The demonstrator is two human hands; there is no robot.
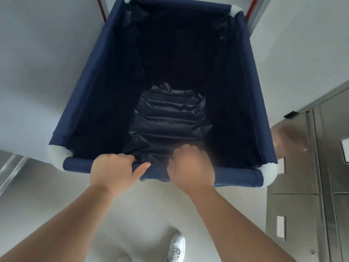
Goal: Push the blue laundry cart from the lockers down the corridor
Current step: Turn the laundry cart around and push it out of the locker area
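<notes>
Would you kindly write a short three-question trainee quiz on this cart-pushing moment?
1. True or false: both hands grip the near rail of the cart.
2. On which side of the person are the lockers?
3. What lies inside the cart: A) towels, B) only its liner, C) boxes?

Key: 1. True: the left hand and right hand both hold it. 2. Right. 3. B.

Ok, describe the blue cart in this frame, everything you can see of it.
The cart is a deep, open-topped bin of navy fabric, its rim sleeved over rails joined by white corner pieces. Inside looks empty: only a dark, crinkled liner at the bottom. It stands upright on a pale floor, with metal lockers to its right. The left hand and right hand both grip the near rail. Wheels are out of view.
</notes>
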